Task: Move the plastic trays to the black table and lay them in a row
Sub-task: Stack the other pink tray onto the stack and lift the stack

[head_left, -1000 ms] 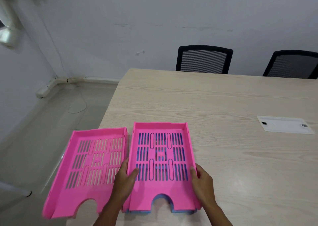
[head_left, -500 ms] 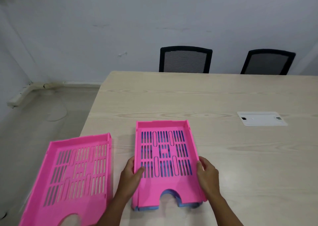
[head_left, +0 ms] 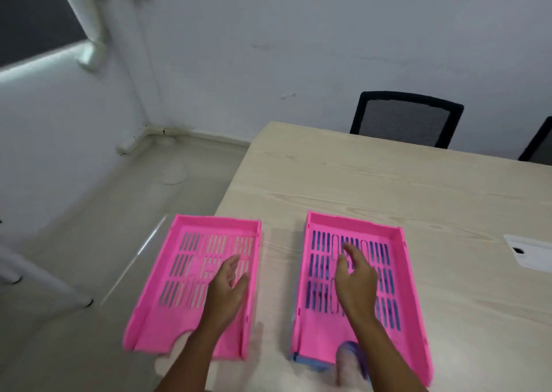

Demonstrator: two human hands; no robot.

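Two pink trays lie long-ways away from you on the wooden table (head_left: 388, 188). Your left hand (head_left: 227, 287), open, hovers over the left tray (head_left: 185, 272); your right hand (head_left: 355, 284), open, over the right tray (head_left: 394, 272).

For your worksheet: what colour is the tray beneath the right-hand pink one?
Blue tray, head view.

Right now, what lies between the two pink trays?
In the head view, only a bare strip of the wooden table separates the left pink tray from the right pink tray; nothing sits there.
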